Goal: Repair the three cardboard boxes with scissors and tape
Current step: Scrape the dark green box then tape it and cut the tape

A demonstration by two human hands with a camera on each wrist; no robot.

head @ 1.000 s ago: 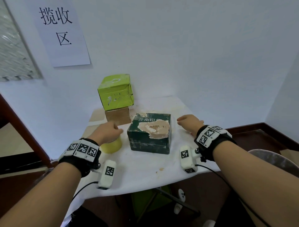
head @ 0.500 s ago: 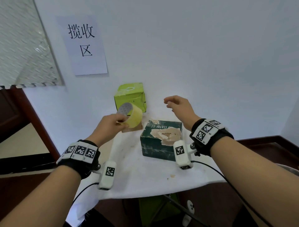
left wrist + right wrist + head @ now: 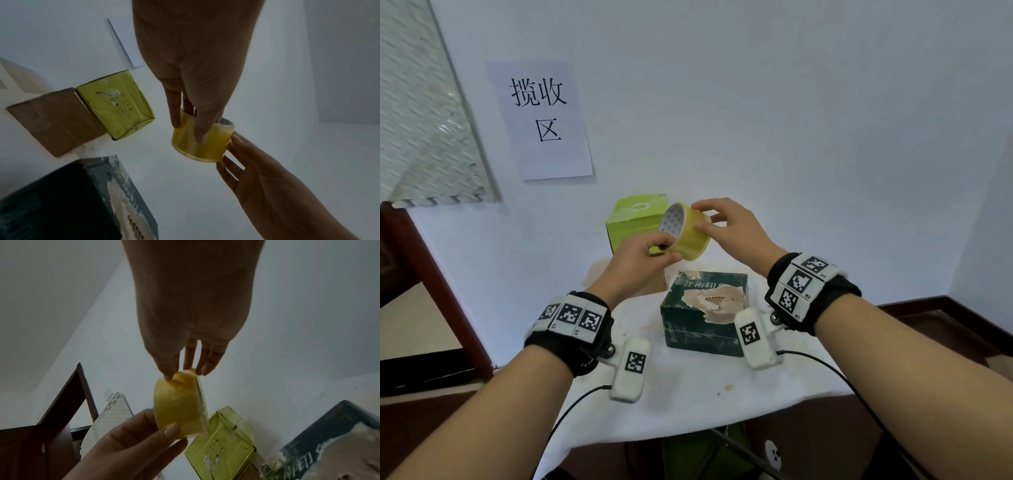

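Note:
A yellow tape roll [image 3: 686, 236] is held in the air above the boxes. My left hand [image 3: 664, 250] grips it, fingers inside the core and thumb [image 3: 200, 136] on the outer face. My right hand [image 3: 703, 216] pinches the roll's far rim with thumb [image 3: 168, 374] and fingertips. Below stands a dark green box [image 3: 705, 311] with a torn top. Behind it a light green box [image 3: 633, 219] sits on a brown cardboard box [image 3: 55, 120], which the left hand mostly hides in the head view. No scissors are in view.
The boxes stand on a small table under a stained white cloth [image 3: 688, 394], pushed against the wall. A paper sign [image 3: 544, 120] hangs on the wall. A dark wooden door frame [image 3: 431, 291] stands at the left, and the cloth's front edge is close to me.
My left hand lifted the tape roll off the table to above the boxes. My right hand rose from beside the dark green box and took hold of the roll's rim.

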